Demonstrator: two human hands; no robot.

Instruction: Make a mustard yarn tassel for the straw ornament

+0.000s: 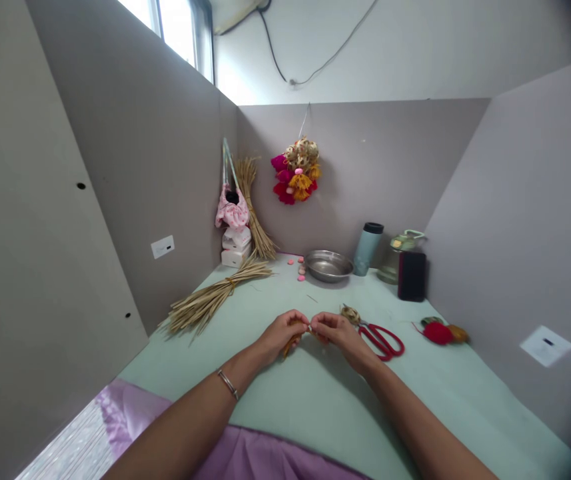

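Observation:
Both hands meet above the green tabletop (275, 393), fingertips almost touching. My left hand (285, 333) is closed around a mustard-coloured yarn bundle (288, 349), which hangs out below the fingers; most of it is hidden. A bracelet sits on the left wrist. Fingers pinched, my right hand (338, 331) holds something too small to make out at the meeting point. Just beyond the right hand lie red-handled scissors (382, 340), with a small woven straw ball (350, 315) by their blades.
A tied straw bundle (215, 297) lies at left; another straw bundle (255, 220) leans in the corner. Behind are pink beads (301, 278), a metal bowl (329, 266), a tumbler (367, 250), a phone (412, 277). Yarn balls (438, 333) lie right. Tassels (300, 173) hang on the partition.

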